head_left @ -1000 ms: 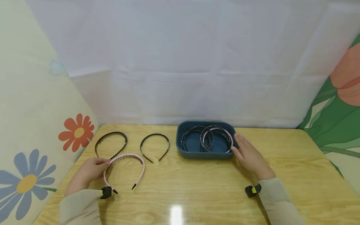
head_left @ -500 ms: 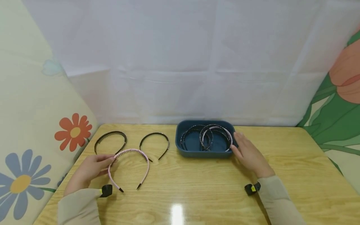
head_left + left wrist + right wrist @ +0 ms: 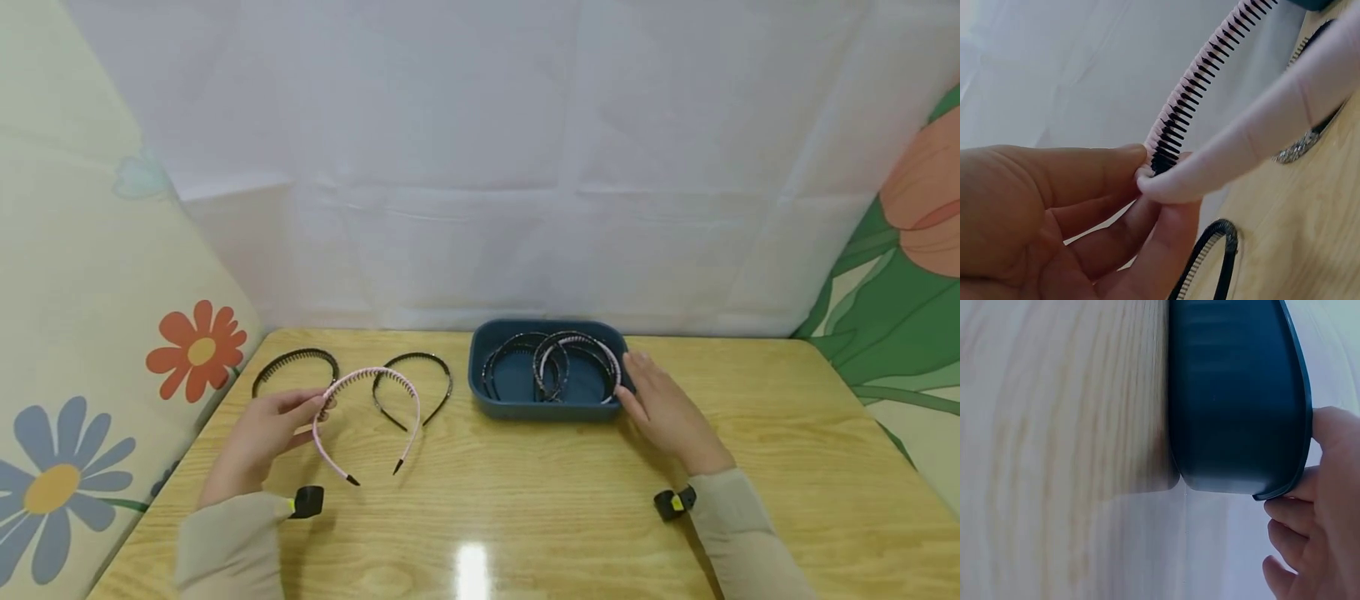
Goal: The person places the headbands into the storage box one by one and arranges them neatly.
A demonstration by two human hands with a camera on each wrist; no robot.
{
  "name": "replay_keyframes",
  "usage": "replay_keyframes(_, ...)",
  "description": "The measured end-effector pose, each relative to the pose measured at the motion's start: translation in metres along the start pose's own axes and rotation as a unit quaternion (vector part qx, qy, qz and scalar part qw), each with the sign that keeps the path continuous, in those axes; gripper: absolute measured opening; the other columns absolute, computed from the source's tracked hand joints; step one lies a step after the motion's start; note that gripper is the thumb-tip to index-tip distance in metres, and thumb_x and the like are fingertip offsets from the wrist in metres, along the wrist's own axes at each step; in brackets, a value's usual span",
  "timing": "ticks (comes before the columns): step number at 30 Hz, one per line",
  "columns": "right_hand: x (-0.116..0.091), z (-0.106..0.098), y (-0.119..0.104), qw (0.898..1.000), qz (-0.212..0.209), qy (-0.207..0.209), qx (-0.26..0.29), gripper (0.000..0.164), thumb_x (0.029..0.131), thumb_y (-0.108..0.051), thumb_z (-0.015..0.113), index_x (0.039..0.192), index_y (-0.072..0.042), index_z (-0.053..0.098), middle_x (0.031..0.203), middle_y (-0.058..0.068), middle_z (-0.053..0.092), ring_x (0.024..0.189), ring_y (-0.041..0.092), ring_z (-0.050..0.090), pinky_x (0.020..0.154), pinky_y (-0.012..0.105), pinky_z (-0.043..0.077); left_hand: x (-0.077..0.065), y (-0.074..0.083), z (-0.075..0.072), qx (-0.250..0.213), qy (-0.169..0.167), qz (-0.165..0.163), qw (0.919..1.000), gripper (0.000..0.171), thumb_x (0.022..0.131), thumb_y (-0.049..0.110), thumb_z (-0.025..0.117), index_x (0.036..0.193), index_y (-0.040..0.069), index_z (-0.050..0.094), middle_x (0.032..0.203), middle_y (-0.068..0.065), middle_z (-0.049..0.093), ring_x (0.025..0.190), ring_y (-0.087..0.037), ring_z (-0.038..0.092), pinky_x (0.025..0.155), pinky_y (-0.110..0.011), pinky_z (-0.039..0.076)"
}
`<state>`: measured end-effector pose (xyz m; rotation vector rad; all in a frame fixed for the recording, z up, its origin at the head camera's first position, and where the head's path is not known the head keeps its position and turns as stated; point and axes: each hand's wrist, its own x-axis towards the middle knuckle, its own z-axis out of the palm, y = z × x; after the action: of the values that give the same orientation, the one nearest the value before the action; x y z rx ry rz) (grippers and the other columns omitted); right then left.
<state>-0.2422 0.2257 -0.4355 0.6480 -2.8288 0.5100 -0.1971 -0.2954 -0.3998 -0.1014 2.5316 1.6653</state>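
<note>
My left hand [image 3: 258,437] pinches a pink headband [image 3: 1241,150] between thumb and fingers at one side of its curve. Black comb teeth line its inside, and its black-tipped ends point toward me. It is held up above the table, overlapping a thin black headband [image 3: 449,383] in the head view. Behind my left hand lies another black headband [image 3: 300,352] with teeth, partly hidden. My right hand [image 3: 671,417] rests against the right end of a dark blue box [image 3: 551,412], fingers extended and thumb at its front corner. Several headbands, black glittery ones [image 3: 517,338] and a pale one [image 3: 617,375], lie inside.
The wooden table [image 3: 480,492] has a light reflection near its front. A white cloth [image 3: 450,167] hangs along the back edge. Flower-patterned panels [image 3: 75,250] stand at both sides.
My left hand has lifted the pink headband and moved it right and away from me, so it overlaps the thin black headband. My right hand and the box have stayed in place.
</note>
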Motion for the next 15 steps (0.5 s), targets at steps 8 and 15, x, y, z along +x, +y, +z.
replay_keyframes(8, 0.0, 0.001, 0.001, 1.0, -0.005, 0.002, 0.004, 0.058, 0.11, -0.024, 0.044, 0.153, 0.013, 0.03, 0.158, 0.031, 0.03, 0.148, 0.047, 0.025, 0.12, 0.06, 0.025, 0.007, 0.011, 0.02, -0.032, 0.007, 0.003, 0.9995, 0.048, 0.108, 0.021, 0.052, 0.145, -0.009, 0.048, 0.127, -0.011, 0.067, 0.1, 0.001, 0.062, 0.094, -0.033, 0.058)
replay_keyframes(15, 0.0, 0.002, 0.003, 1.0, -0.006, 0.006, 0.006, 0.058, 0.111, -0.026, 0.043, 0.153, 0.012, 0.03, 0.159, 0.03, 0.03, 0.148, 0.047, 0.026, 0.121, 0.059, 0.024, 0.008, 0.02, 0.033, -0.082, 0.031, 0.008, 0.9961, 0.048, 0.107, 0.02, 0.054, 0.146, -0.008, 0.049, 0.123, -0.007, 0.067, 0.101, 0.001, 0.063, 0.094, -0.03, 0.058)
